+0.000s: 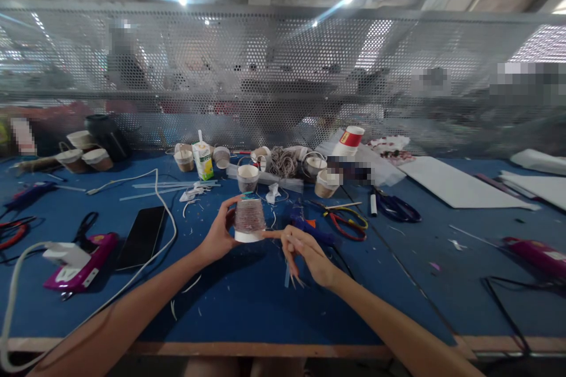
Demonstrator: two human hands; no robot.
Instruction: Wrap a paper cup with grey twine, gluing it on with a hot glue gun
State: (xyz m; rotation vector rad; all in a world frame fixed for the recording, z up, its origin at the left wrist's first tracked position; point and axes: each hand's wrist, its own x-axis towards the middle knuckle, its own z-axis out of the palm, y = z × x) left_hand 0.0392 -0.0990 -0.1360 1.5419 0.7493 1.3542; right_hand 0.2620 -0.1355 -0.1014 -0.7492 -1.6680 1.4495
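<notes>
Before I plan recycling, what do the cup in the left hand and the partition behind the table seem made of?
Cup: probably paper, judging by its smooth white band; dull brownish cord, fibre unclear, wraps it. Partition: likely metal, grey, slightly shiny, with regular punched holes.

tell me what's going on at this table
At a blue table, the person's left hand holds a cup wrapped in brownish cord, wide end down, with a white band bare along its lower edge. The right hand reaches an extended index finger to that edge. Beyond are small buckets and a loose bundle of cord.
</notes>
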